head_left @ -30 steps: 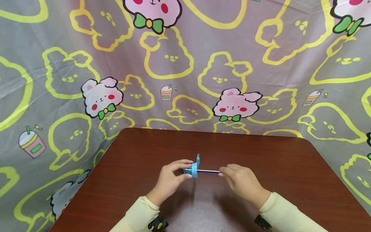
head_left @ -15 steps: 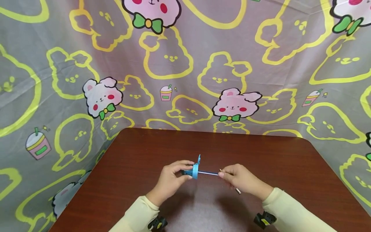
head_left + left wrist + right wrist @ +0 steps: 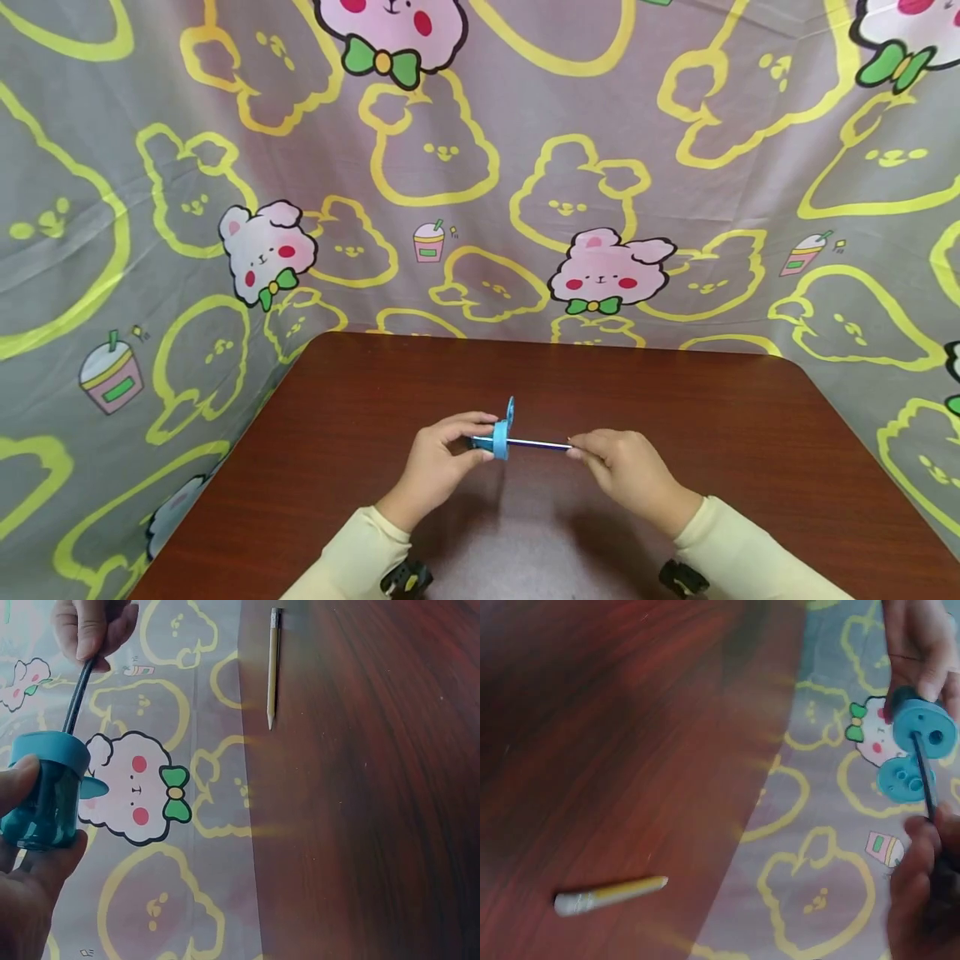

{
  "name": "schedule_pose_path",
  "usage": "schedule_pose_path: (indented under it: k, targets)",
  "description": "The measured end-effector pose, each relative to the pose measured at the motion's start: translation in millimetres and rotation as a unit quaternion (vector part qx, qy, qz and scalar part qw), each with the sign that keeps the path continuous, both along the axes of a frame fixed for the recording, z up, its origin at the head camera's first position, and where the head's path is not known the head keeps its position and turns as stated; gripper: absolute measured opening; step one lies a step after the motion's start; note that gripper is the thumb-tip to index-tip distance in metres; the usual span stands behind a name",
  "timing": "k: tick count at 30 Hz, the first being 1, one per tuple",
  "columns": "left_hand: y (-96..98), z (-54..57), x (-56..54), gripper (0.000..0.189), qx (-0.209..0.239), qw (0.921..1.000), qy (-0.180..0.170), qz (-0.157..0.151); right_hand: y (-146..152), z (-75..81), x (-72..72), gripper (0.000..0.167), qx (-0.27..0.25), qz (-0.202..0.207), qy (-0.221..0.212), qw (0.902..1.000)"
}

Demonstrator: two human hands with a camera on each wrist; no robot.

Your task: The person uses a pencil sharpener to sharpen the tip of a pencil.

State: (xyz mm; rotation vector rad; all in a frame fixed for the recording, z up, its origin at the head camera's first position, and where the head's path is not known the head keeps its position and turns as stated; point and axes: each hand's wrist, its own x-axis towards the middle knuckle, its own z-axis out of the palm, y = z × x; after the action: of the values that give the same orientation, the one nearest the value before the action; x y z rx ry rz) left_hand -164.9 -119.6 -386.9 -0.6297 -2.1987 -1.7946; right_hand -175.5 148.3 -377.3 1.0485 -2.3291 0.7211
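Note:
My left hand [image 3: 431,471] grips a blue pencil sharpener [image 3: 501,440] by its translucent body, thumb on one side and fingers on the other. The sharpener's round lid [image 3: 906,780] is flipped open, baring two holes of different size. A dark blue pencil [image 3: 538,445] goes into the smaller hole; its far end is pinched between the thumb and fingers of my right hand [image 3: 633,471]. Both hands are held above the table. In the left wrist view a second, yellow pencil [image 3: 273,675] lies on the tabletop; in the head view my right hand mostly hides it.
The brown wooden table [image 3: 675,400] spreads under both hands, with rounded far corners. A grey curtain [image 3: 480,217] printed with cartoon bunnies and yellow outlines hangs behind it and along its sides. Dark cameras sit under both wrists.
My right hand turned over and back while pinching the dark blue pencil, briefly showing the yellow pencil beneath it. The left hand with the sharpener has barely moved.

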Motion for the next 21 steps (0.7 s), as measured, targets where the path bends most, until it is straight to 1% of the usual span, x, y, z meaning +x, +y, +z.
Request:
schedule_pose_path:
  k: [1,2,3,4,5,6,7,8,10,13,14,16,18,20,21]
  targets:
    - [-0.1,-0.1,0.4,0.028,0.001,1.0,0.001,-0.005,1,1.8,0.8,0.012,-0.005,0.002,-0.068,0.9977]
    - [-0.2,-0.4,0.8,0.028,0.0,1.0,0.001,-0.009,1,3.9,1.3,0.009,-0.012,0.001,-0.136,0.9906]
    - [-0.3,-0.8,1.1,0.028,0.002,0.9999,-0.001,-0.014,2,6.3,1.7,0.01,-0.018,-0.001,-0.199,0.9798]
    - [-0.5,-1.3,1.3,0.028,0.0,0.9999,-0.002,-0.016,2,8.5,1.7,0.014,-0.021,-0.006,-0.249,0.9684]
    - [-0.8,-1.8,1.4,0.029,-0.001,0.9998,-0.003,-0.017,2,10.5,1.3,0.015,-0.02,-0.007,-0.279,0.9599]
    - [-0.9,-2.3,1.4,0.028,-0.002,0.9998,-0.003,-0.017,3,12.2,1.1,0.016,-0.015,-0.01,-0.298,0.9545]
    - [-1.0,-2.4,1.3,0.028,-0.005,0.9999,-0.003,-0.014,2,13.3,0.8,0.016,-0.01,-0.012,-0.306,0.9519]
    - [-1.1,-2.6,0.9,0.028,-0.007,0.9999,-0.004,-0.01,2,13.8,0.7,0.015,-0.004,-0.018,-0.298,0.9544]
    - [-1.0,-2.0,0.2,0.028,-0.011,0.9999,-0.005,0.0,2,13.6,0.2,0.013,0.0,-0.028,-0.266,0.9636]
    - [-1.1,-0.5,-1.2,0.028,-0.016,0.9996,-0.015,0.021,1,11.4,-0.3,0.019,-0.015,-0.043,-0.222,0.974]
    - [-1.3,-0.2,-1.5,0.028,-0.016,0.9993,-0.02,0.026,1,10.4,-0.5,0.02,-0.021,-0.045,-0.201,0.9783]
    - [-1.5,0.0,-2.0,0.028,-0.016,0.9989,-0.03,0.033,1,7.9,-1.1,0.022,-0.035,-0.043,-0.16,0.9855]
    - [-1.2,-0.3,-2.1,0.029,-0.011,0.9988,-0.034,0.033,1,5.7,-1.6,0.02,-0.05,-0.035,-0.117,0.9912]
    - [-0.7,-0.7,-1.7,0.029,-0.009,0.999,-0.031,0.029,1,3.8,-1.9,0.018,-0.062,-0.025,-0.081,0.9945]
    - [-0.4,-0.9,-1.3,0.029,-0.01,0.9992,-0.028,0.026,1,3.1,-2.0,0.018,-0.068,-0.019,-0.071,0.9949]
